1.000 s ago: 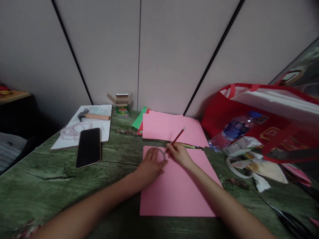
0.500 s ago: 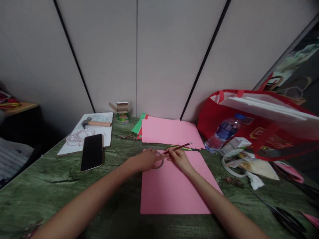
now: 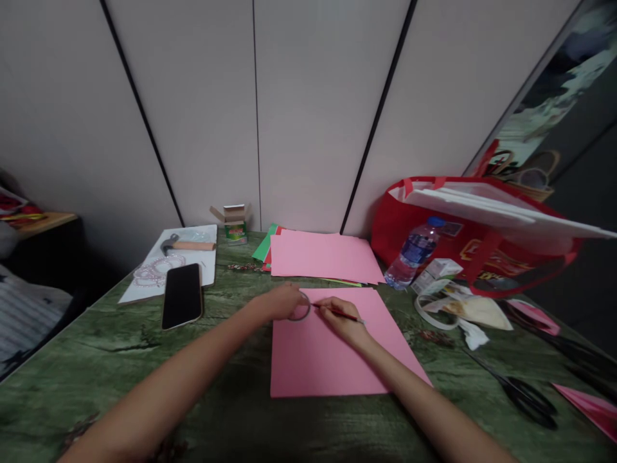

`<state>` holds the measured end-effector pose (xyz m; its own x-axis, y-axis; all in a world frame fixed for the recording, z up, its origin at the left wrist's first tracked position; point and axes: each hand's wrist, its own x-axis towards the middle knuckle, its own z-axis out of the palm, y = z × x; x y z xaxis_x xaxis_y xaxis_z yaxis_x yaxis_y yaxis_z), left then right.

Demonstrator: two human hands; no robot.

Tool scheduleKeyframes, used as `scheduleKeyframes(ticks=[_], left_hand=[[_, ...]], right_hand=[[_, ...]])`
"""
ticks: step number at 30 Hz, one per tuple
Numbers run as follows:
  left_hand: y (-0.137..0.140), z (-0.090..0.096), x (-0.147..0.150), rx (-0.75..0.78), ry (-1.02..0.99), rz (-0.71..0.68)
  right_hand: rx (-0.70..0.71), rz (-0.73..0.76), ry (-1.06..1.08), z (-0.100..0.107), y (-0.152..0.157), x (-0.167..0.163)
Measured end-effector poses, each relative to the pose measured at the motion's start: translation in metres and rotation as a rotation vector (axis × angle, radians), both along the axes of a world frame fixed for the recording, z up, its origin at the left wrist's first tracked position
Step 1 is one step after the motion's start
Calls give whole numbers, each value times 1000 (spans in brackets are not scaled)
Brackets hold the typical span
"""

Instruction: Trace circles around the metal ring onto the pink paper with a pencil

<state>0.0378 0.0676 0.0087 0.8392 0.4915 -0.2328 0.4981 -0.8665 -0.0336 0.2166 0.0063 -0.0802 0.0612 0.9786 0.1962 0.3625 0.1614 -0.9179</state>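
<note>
A pink sheet of paper (image 3: 328,366) lies on the green wood-grain table. My left hand (image 3: 285,301) rests at its upper left edge, fingers closed on a thin grey ring (image 3: 309,308) that lies on the paper. Part of the ring is hidden under the fingers. In a writing grip, my right hand (image 3: 342,319) holds a dark red pencil (image 3: 348,316). The pencil's tip points left, close to the ring's right side; whether it touches the ring or paper I cannot tell.
Behind the sheet is a stack of pink paper (image 3: 322,254). Leftward lie a phone (image 3: 182,296) and a hammer (image 3: 193,245). A small open box (image 3: 236,228) stands at the wall. On the right are a water bottle (image 3: 414,252), a red bag (image 3: 385,218) and black-handled scissors (image 3: 527,399).
The pencil has swung down from pointing up and right to lying lower across my right hand, its tip nearer the ring. My left hand stays at the ring. The view has shifted slightly.
</note>
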Motion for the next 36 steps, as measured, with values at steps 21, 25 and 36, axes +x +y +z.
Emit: scheduleKeyframes(ticks=[21,25,36], left_hand=[[16,6,13,30,112,4],[17,4,14,29,105,11],[14,4,15,33,94,28]], right_hand=[[389,226,-935,16,-36,-80],[407,236,-1161,19,-33,-100],[301,192,-1192,19,-23,-108]])
